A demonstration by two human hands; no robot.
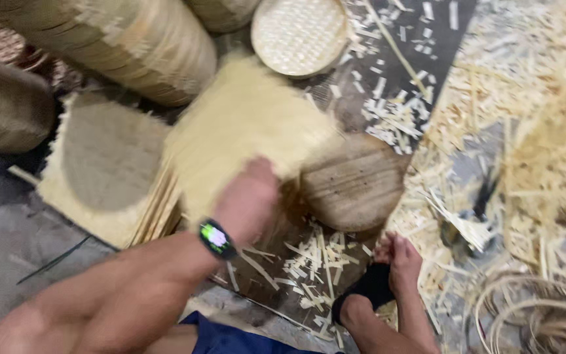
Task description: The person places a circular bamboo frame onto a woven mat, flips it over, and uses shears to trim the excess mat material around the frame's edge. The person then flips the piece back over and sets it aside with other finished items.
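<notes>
1. The left hand [247, 200] is gripping the near edge of a woven mat [244, 131], fingers curled under it and hidden; the hand is blurred, so how tightly it is closing cannot be told. A watch [216, 237] is sitting on that wrist.
2. The mat is hanging tilted over the wooden block [354, 180], one corner reaching toward the block top, likely so that the block is serving as a work surface.
3. The mat is looking pale yellow, roughly square, finely woven, with loose fringe along its edges.
4. The right hand [396, 259] is resting low by the block, fingers drawn together around a dark object [369, 288]; what it is cannot be made out.
5. A second mat [103, 167] is lying flat to the left, with a round grey patch at its middle.
6. Stacked baskets [139, 46] and a round woven lid [299, 34] are standing behind; bamboo chips [388, 111] are littering the floor, and coiled strips [538, 314] are lying at right.
</notes>
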